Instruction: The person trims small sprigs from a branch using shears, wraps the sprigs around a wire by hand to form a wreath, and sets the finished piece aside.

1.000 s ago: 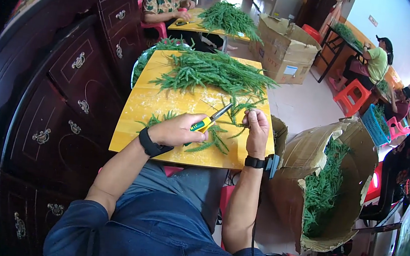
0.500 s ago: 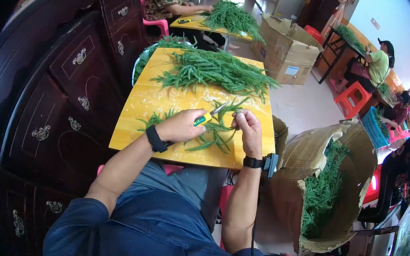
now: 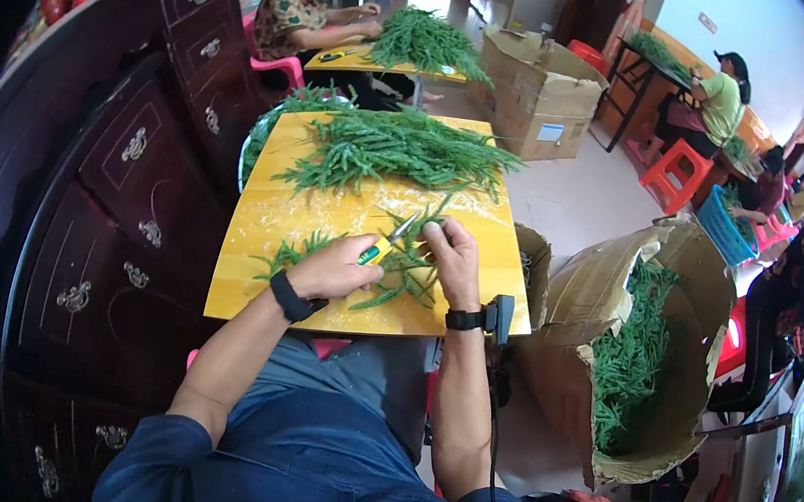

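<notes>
My left hand (image 3: 339, 268) is closed round a pointed metal tool with a yellow handle (image 3: 374, 252); its tip points away and to the right. Close beside that tip, my right hand (image 3: 452, 258) pinches a green artificial sprig (image 3: 432, 217) between thumb and forefinger. More green sprigs (image 3: 403, 285) lie on the yellow tabletop (image 3: 258, 221) under and between both hands, and a few others (image 3: 292, 253) lie left of my left hand. Across the far half of the table spreads a large pile of green sprigs (image 3: 398, 148).
An open cardboard box (image 3: 579, 289) of greenery stands right of the table, another box (image 3: 538, 118) farther back. Dark wooden drawers (image 3: 113, 201) flank the left side. A co-worker (image 3: 294, 19) sits at a table ahead; others work at the right, near a red stool (image 3: 677, 172).
The view has shifted slightly, so the table and boxes appear farther left. My hands keep nearly the same grips, with the tool's tip still close by the sprig. The co-worker ahead sits more upright.
</notes>
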The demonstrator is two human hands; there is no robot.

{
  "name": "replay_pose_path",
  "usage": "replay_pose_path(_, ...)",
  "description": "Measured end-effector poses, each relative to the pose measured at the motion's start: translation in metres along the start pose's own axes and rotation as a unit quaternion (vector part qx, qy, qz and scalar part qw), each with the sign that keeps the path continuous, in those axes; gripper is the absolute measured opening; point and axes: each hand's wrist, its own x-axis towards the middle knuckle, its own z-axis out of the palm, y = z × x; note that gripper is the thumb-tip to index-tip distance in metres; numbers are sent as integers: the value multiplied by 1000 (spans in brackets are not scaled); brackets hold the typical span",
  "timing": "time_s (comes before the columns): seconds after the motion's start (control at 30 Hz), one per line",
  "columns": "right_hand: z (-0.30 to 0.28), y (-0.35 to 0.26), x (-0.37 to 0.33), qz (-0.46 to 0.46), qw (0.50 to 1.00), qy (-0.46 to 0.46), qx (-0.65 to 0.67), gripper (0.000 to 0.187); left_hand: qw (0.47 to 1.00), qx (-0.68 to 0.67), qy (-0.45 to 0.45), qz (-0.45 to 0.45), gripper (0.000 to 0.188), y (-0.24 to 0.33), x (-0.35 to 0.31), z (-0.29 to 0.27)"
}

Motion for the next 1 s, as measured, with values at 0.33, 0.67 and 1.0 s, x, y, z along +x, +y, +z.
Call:
replay_pose_path(0.33,5,-8,-4,56,997,-46,36,16,984,-169,-31,-38,27,-5,6,1)
replay_pose_path(0.67,5,0,-2,18,1000,-6,-23,12,988,-146,-40,-36,18,-15,14,7)
replay_pose_path(1.0,10,4,1,-116,987,16,-106,14,989,-134,-39,-48,19,-5,5,8)
